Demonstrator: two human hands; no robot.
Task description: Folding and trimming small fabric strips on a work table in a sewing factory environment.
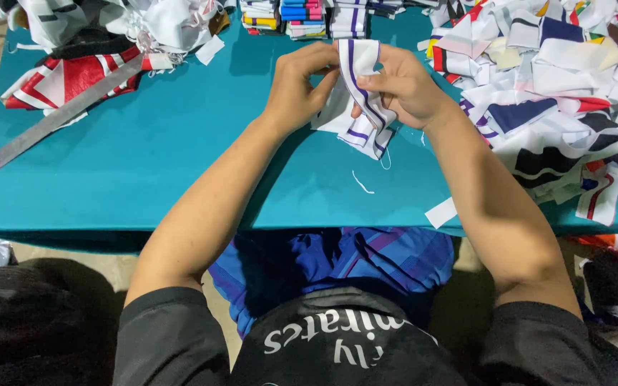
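One white purple-striped fabric strip (363, 86), folded, creased.

Teal-covered table (144, 157) (cloth smooth, evenly lit), grey-beige floor (109, 268) below, shadow under the table's edge

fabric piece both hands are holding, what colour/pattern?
White fabric strip with purple and dark stripes, pinched between left hand and right hand; head view.

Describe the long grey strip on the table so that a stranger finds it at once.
On the teal table, look at the far left side. The flat grey ruler lies slanting across the red and white cloth; alone there, it is straight, stiff and plain.
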